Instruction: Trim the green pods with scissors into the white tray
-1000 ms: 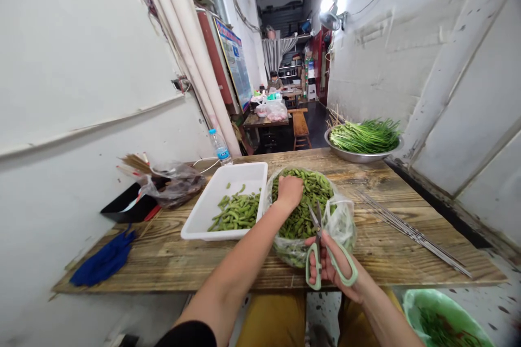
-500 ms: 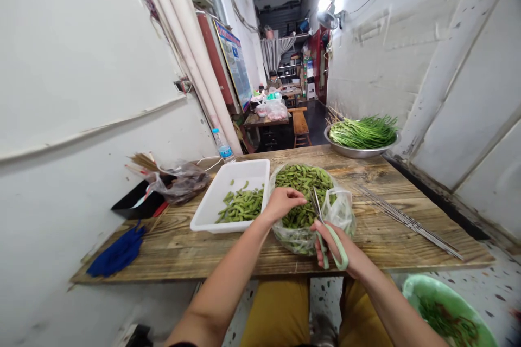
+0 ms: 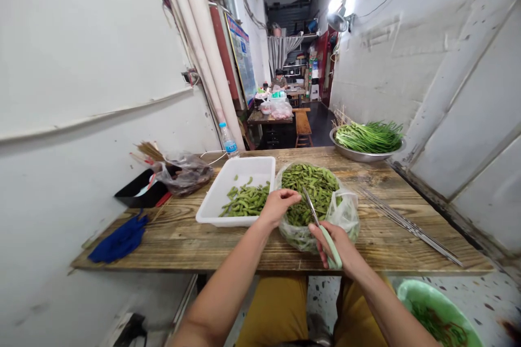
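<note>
A clear plastic bag of green edamame pods (image 3: 313,195) sits on the wooden table (image 3: 187,244) in front of me. My left hand (image 3: 279,205) hovers at the bag's near left edge with its fingers pinched together; a pod between them is too small to confirm. My right hand (image 3: 336,244) grips pale green scissors (image 3: 321,230), whose blades point up over the pods. Left of the bag stands a white tray (image 3: 228,192) holding a pile of pods.
A metal bowl of green chives (image 3: 368,138) sits at the far right, metal skewers (image 3: 407,222) lie right of the bag. A black tray, a plastic bag, bamboo sticks and a blue cloth (image 3: 120,238) are at the left. A green basin (image 3: 435,314) stands on the floor. A person sits far back.
My left hand came out of the bag's middle toward its near left edge with fingers pinched. My right hand turned the scissors so the blades point over the pods.
</note>
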Tool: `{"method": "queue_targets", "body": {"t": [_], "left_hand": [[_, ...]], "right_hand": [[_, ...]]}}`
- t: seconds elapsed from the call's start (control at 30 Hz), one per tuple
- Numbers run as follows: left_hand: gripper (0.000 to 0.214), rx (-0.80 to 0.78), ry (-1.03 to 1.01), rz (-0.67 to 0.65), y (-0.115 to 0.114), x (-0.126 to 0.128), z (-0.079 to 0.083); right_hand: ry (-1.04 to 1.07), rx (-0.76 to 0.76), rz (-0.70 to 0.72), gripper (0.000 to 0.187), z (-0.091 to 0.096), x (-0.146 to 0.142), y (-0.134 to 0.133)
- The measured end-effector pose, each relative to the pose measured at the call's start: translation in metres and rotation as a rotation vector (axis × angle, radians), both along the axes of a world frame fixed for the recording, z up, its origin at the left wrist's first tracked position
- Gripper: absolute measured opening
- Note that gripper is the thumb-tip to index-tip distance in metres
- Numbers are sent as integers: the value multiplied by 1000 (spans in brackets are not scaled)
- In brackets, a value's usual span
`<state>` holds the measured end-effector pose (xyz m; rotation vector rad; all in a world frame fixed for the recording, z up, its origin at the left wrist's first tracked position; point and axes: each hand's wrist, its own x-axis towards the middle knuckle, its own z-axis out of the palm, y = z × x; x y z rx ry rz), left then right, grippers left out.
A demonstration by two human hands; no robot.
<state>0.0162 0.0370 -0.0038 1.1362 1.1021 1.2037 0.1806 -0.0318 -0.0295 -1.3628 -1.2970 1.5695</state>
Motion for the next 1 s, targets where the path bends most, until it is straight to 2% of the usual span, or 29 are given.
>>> {"method": "queue_targets", "body": {"t": [0.1,0.17,0.37,0.67,0.73,0.77,0.83,0.9,0.97,1.0], "left_hand": [[27,-176,-294,-7,-1,2,-1],[25,-224,-372,-51,-5,5,0],[26,-250,-402,-59,-16,15,-3],[32,-237,-351,-81,-21,19,-5],[28,-207,-256,-20,-20,10,-7],[25,-157,-158,68,-18,2,-7],[15,12,155,356,-15,-19,-8],[12,199,568,652,-10,-40,-5],[22,307,905,756,-3,-49,-1],[23,353,1013,719,2,-47,0]], "right_hand": [[169,-48,21,52,5,-2,-3],[238,-66,58,53,7,-1,-6],[148,34,71,52,6,1,-6],[45,26,53,49,10,-1,-5],[27,-12,18,49,6,-1,-3],[44,-30,-5,49,3,0,-2],[153,-63,-38,49,-3,4,0],[330,-120,-35,51,-8,10,1],[502,-176,-12,50,-10,17,1],[569,-192,-4,49,-9,21,1]]}}
